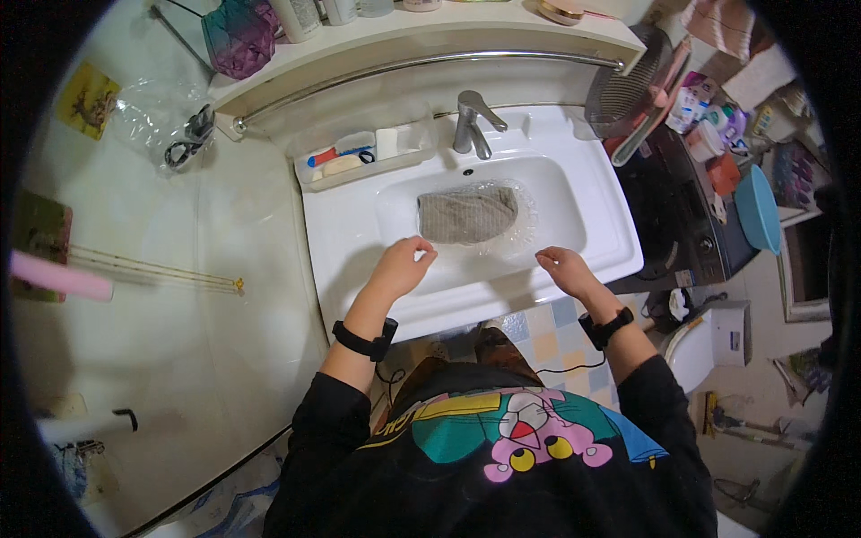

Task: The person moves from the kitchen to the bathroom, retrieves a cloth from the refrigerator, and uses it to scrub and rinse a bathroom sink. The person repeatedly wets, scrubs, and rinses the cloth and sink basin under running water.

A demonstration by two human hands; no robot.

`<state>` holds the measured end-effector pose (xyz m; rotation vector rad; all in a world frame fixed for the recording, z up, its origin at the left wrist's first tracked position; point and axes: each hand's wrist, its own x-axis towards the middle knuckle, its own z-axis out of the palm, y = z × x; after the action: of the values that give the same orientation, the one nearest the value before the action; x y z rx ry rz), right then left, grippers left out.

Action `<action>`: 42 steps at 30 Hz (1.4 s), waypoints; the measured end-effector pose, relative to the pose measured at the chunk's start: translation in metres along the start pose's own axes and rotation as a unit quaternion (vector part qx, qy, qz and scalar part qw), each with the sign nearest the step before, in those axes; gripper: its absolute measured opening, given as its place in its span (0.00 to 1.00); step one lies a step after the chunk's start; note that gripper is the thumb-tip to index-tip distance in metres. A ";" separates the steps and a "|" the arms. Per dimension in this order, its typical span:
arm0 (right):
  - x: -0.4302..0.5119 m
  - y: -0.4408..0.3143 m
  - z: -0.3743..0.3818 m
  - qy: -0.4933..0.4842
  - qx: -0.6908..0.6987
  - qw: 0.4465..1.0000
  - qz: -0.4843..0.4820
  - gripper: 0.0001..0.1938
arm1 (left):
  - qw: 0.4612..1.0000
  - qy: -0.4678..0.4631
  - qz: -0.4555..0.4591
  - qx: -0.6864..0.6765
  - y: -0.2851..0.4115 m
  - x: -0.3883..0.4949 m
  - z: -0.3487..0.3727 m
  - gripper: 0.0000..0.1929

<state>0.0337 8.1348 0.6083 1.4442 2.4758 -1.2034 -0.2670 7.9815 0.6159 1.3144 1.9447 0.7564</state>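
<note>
A folded grey-brown cloth (467,216) lies in the basin of a white sink (565,202), with bubbly water around its edges. My left hand (407,265) is over the near left rim of the basin, just below the cloth's lower left corner, fingers curled with the thumb near the forefinger. Over the basin's near right side is my right hand (564,269), bent at the fingers and apart from the cloth. I see nothing held in either hand. Behind the basin stands a metal faucet (471,124); no stream of water shows from it.
A clear plastic tray (366,165) with soap and small items sits at the sink's back left. Above runs a metal rail (417,59) under a shelf of bottles. To the right are a dark washing machine (662,202), a blue basin (758,210) and a toilet (693,350).
</note>
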 end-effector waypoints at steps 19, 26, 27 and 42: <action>0.253 0.065 0.070 0.001 -0.078 0.994 0.070 0.30 | 0.916 -0.023 -0.395 -0.061 -0.064 0.174 0.133 0.36; 0.214 0.001 0.073 -0.237 0.434 0.867 0.062 0.12 | 0.740 0.016 -0.527 -0.417 -0.037 0.180 0.128 0.28; 0.204 -0.014 0.068 -0.247 0.502 0.828 0.024 0.11 | 0.715 0.007 -0.491 -0.497 -0.041 0.179 0.126 0.26; 0.246 0.019 0.042 0.015 -0.169 0.985 0.010 0.22 | 0.699 -0.039 -0.509 -0.501 -0.053 0.150 0.080 0.28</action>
<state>-0.1061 8.2920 0.4723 1.3954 2.5197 -0.7134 -0.2746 8.1128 0.4960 -0.4117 1.3982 0.8759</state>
